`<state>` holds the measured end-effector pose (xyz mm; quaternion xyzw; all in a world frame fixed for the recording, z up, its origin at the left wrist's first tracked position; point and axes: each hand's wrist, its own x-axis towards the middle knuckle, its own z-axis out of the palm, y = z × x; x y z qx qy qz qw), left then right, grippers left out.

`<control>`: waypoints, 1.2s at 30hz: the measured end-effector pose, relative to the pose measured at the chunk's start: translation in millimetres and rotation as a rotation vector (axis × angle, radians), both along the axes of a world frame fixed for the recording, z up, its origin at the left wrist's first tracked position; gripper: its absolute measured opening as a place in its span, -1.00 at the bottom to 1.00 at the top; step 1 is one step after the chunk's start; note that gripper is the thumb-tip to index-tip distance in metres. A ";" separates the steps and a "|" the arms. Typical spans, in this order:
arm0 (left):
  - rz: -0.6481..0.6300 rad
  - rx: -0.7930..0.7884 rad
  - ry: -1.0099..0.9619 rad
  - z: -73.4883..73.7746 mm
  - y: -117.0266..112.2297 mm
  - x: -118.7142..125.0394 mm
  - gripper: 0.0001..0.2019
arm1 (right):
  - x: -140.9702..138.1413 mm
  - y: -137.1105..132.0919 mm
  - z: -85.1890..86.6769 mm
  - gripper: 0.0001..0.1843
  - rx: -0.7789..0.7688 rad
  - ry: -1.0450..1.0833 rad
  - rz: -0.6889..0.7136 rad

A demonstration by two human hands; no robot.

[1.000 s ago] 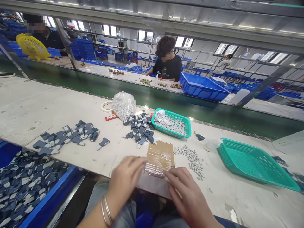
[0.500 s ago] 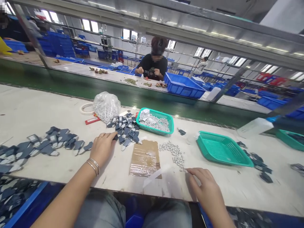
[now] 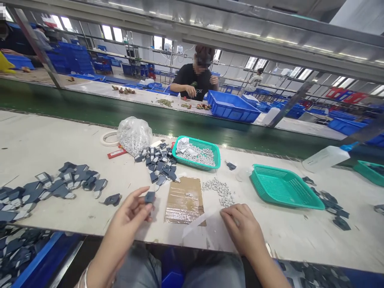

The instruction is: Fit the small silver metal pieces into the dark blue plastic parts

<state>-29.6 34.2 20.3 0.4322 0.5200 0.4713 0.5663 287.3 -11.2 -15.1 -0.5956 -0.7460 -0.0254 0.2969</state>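
My left hand (image 3: 132,214) is raised over the near table with a small dark blue-grey moulded piece (image 3: 150,197) between thumb and fingers. Ahead of it lies a heap of similar dark pieces with pale ends (image 3: 162,162). The fingertips of my right hand (image 3: 240,224) are pinched together at the near edge of a scatter of tiny grey parts (image 3: 220,190); whatever they grip is too small to make out. Between my hands a brown cardboard piece (image 3: 183,204) with a shiny surface lies flat, a few tiny parts on it. A translucent strip (image 3: 195,226) crosses its lower right corner.
Behind are a bag of white parts (image 3: 135,136), a tape roll (image 3: 109,138) and a green basket of small pale parts (image 3: 196,165). Another green basket (image 3: 288,204) stands right. More dark pieces (image 3: 60,182) spread left. A co-worker (image 3: 198,78) sits opposite.
My left hand has come back from the heap toward me, lifting a dark piece. My right hand has shifted left along the tiny parts, fingertips pinched.
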 end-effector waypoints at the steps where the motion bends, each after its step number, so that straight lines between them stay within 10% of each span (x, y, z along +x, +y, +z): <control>1: -0.022 -0.029 -0.051 2.2 -5.5 6.7 -0.49 | -3.9 1.3 -0.5 -0.87 -0.002 0.011 0.024; 14: -0.096 -0.141 -0.275 -2.3 -30.6 30.6 -0.53 | -17.4 2.5 8.5 -0.72 0.056 -0.270 0.079; 29: -0.207 -0.173 -0.273 -17.2 -38.9 30.1 -0.58 | -82.3 42.2 15.9 -0.63 0.100 -0.382 0.457; 36: -0.300 -0.190 -0.284 -10.8 -39.6 36.4 -0.60 | -75.8 38.4 24.0 -0.84 0.066 -0.037 0.339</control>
